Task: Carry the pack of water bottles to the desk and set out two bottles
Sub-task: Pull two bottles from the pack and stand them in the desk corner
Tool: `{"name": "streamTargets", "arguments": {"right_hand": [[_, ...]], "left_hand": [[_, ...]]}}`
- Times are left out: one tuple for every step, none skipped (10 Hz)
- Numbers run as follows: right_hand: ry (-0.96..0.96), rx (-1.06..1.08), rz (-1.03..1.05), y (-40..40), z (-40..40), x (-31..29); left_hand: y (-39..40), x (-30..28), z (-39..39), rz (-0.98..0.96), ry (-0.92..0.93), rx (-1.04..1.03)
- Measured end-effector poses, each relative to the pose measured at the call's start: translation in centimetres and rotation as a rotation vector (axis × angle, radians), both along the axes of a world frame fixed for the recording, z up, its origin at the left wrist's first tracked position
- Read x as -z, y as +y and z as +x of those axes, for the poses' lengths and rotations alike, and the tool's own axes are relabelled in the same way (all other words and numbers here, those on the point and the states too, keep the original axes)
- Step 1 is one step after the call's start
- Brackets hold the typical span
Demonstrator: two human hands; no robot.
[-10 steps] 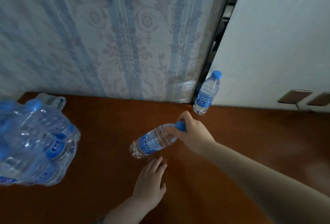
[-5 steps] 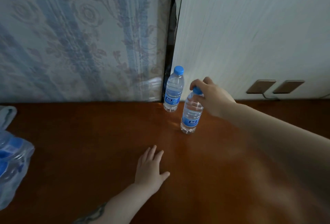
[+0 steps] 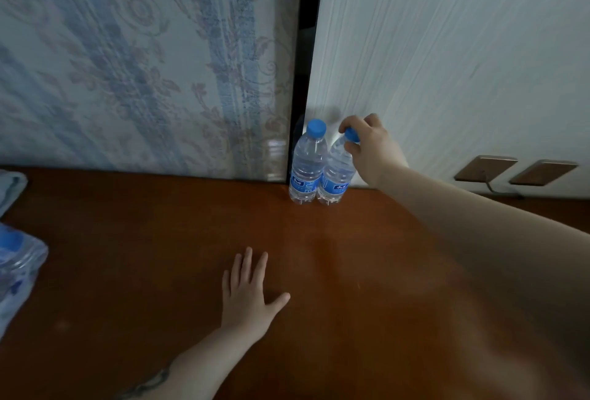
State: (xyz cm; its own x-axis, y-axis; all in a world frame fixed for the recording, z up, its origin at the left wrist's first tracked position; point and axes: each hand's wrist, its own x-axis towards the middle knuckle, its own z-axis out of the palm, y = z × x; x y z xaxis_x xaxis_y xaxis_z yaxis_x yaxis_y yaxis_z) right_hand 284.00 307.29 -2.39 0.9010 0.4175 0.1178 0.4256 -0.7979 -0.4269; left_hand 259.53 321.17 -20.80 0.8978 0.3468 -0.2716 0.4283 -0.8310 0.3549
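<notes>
Right hand [image 3: 372,150] pinched cap of second bottle [image 3: 335,176], seating it upright touching first bottle [image 3: 306,169] at wall. Left hand [image 3: 247,296] lay flat, fingers spread, on counter [image 3: 127,256], likely bracing reach. Pack [image 3: 17,267] at left edge.

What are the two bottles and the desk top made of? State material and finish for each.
Left bottle and the bottle under the right hand, here right bottle: clear, glossy, ribbed walls you can see through, likely thin plastic; opaque blue caps, probably plastic. Desk: reddish-brown, smooth with a soft sheen, looks like varnished wood or wood-look laminate; the picture cannot settle which.
</notes>
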Motion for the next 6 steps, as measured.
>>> {"name": "streamTargets", "arguments": {"right_hand": [[-0.003,-0.009,-0.021,0.2,0.8,-0.5],[-0.023,-0.021,-0.047,0.6,1.0,-0.6],[-0.039,-0.012,-0.044,0.6,0.8,-0.3],[-0.042,0.025,-0.127,0.7,0.7,-0.9],[-0.183,-0.013,-0.227,1.6,0.4,-1.7],[-0.193,-0.126,-0.201,3.3,-0.1,-1.9]], "left_hand": [[-0.1,0.1,0.0,0.005,-0.001,-0.006],[-0.1,0.2,-0.1,0.009,0.003,-0.004],[0.0,0.3,-0.2,0.004,0.002,-0.001],[0.0,0.4,-0.1,0.012,0.001,0.004],[0.0,0.3,-0.2,0.017,-0.003,0.005],[0.0,0.3,-0.1,0.013,0.009,0.011]]}}
